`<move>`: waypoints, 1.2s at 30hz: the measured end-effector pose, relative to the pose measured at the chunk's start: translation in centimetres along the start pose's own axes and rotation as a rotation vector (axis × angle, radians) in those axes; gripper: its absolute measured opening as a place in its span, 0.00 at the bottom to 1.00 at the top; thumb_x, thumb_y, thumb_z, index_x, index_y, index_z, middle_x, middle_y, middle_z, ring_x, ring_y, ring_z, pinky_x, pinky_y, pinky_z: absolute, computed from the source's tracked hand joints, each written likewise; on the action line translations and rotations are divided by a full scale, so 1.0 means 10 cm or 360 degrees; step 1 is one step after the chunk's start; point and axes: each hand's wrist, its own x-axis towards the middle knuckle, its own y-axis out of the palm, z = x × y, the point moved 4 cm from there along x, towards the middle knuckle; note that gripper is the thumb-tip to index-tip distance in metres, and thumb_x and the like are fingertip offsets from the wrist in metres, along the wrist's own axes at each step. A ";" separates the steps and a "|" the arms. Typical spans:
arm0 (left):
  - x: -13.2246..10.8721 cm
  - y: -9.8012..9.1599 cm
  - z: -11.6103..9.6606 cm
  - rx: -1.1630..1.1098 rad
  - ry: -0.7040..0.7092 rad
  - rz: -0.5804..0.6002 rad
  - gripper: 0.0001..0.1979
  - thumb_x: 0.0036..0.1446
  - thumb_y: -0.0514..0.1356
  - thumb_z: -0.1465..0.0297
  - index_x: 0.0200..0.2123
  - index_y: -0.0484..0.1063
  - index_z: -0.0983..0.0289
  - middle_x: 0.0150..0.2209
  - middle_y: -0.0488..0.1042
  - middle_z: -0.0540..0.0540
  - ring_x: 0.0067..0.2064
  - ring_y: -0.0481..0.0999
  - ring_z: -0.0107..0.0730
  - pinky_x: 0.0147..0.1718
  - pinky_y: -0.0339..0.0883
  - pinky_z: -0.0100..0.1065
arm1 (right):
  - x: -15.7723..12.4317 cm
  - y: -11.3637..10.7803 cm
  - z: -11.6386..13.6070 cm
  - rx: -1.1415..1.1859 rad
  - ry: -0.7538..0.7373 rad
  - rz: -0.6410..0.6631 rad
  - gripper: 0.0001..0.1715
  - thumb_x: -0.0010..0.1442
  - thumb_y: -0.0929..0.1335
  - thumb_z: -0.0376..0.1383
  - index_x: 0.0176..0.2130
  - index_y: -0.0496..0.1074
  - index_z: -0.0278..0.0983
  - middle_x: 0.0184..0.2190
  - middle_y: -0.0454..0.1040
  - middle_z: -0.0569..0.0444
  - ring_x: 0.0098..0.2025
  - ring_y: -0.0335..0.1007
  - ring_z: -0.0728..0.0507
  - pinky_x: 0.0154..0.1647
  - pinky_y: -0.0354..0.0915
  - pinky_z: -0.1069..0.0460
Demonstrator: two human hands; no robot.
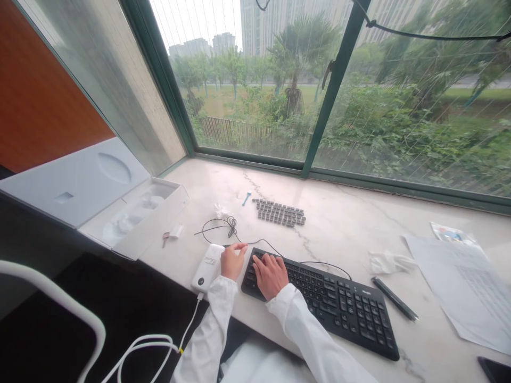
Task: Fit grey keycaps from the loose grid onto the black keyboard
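A black keyboard [343, 303] lies on the marble window ledge [343, 223], angled toward the lower right. My right hand [270, 274] rests flat on its left end, fingers stretched over the keys. My left hand [232, 260] sits at the keyboard's left corner, fingers curled, its fingertips touching the corner where the black cable [223, 227] runs off. Just left of that hand lies a white power bank [207, 267] with a white cord [151, 346] hanging off the ledge. Farther back, several grey keycaps [280, 213] are laid in rows, with a small blue tool [246, 199] beside them.
An open white box [131, 218] with its lid stands at the left. A black pen [394, 299], crumpled white wrap [385, 261] and printed sheets [467, 287] lie to the right. A dark device corner [495, 369] shows at bottom right. Green-framed windows [331, 90] back the ledge.
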 end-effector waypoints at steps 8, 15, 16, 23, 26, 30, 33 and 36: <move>0.92 0.18 -0.36 0.0630 0.0101 0.0015 0.12 0.60 0.53 0.62 0.42 0.73 0.53 0.44 0.76 0.52 0.43 0.73 0.36 0.39 0.63 0.34 | 0.00 0.05 -0.02 0.0061 -0.0035 -0.0016 0.15 0.64 0.60 0.35 0.49 0.69 0.42 0.33 0.67 0.52 0.35 0.60 0.46 0.42 0.49 0.48; 1.94 0.53 -0.50 0.0751 0.0184 0.0174 0.11 0.58 0.56 0.67 0.45 0.71 0.55 0.45 0.74 0.54 0.43 0.73 0.34 0.40 0.62 0.32 | -0.09 -0.05 0.02 0.0277 -0.0118 -0.0001 0.14 0.63 0.59 0.30 0.46 0.67 0.40 0.32 0.66 0.54 0.35 0.61 0.47 0.43 0.50 0.49; 2.03 0.57 -0.50 0.0770 0.0199 0.0194 0.12 0.58 0.56 0.67 0.46 0.71 0.55 0.46 0.74 0.54 0.43 0.72 0.34 0.40 0.62 0.32 | -0.11 -0.07 0.02 0.0317 -0.0148 0.0002 0.14 0.63 0.58 0.30 0.45 0.67 0.40 0.32 0.66 0.54 0.36 0.61 0.47 0.43 0.50 0.49; 2.38 0.80 -0.53 0.0891 0.0295 0.0286 0.12 0.55 0.59 0.69 0.44 0.72 0.55 0.46 0.72 0.54 0.44 0.72 0.33 0.43 0.62 0.32 | -0.27 -0.10 -0.12 0.0383 -0.0156 -0.0004 0.12 0.60 0.59 0.27 0.40 0.66 0.39 0.30 0.65 0.55 0.33 0.59 0.47 0.42 0.51 0.50; 2.41 0.82 -0.58 0.0922 0.0303 0.0284 0.09 0.53 0.60 0.70 0.40 0.74 0.57 0.45 0.73 0.55 0.44 0.73 0.35 0.42 0.63 0.33 | -0.29 -0.10 -0.20 0.0379 -0.0099 -0.0035 0.12 0.60 0.59 0.27 0.40 0.66 0.39 0.30 0.65 0.55 0.33 0.59 0.47 0.41 0.51 0.50; 2.37 0.72 -0.66 0.0917 0.0266 0.0223 0.06 0.53 0.60 0.69 0.36 0.75 0.60 0.41 0.75 0.58 0.42 0.74 0.38 0.40 0.64 0.34 | -0.27 -0.11 -0.27 0.0393 -0.0042 -0.0071 0.12 0.61 0.58 0.28 0.40 0.67 0.39 0.30 0.66 0.54 0.33 0.60 0.47 0.42 0.51 0.50; 2.18 0.56 -0.72 0.0874 0.0239 0.0121 0.09 0.56 0.57 0.66 0.40 0.74 0.59 0.40 0.77 0.57 0.43 0.74 0.38 0.40 0.65 0.34 | -0.22 -0.12 -0.32 0.0422 0.0021 -0.0092 0.12 0.62 0.58 0.28 0.40 0.67 0.39 0.31 0.67 0.55 0.34 0.62 0.48 0.43 0.51 0.50; 1.76 0.38 -0.75 0.0781 0.0289 0.0024 0.11 0.59 0.54 0.63 0.43 0.72 0.58 0.42 0.77 0.54 0.44 0.74 0.34 0.43 0.64 0.32 | -0.16 -0.13 -0.39 0.0426 0.0098 -0.0112 0.13 0.63 0.58 0.30 0.40 0.68 0.40 0.31 0.68 0.55 0.35 0.63 0.48 0.43 0.51 0.50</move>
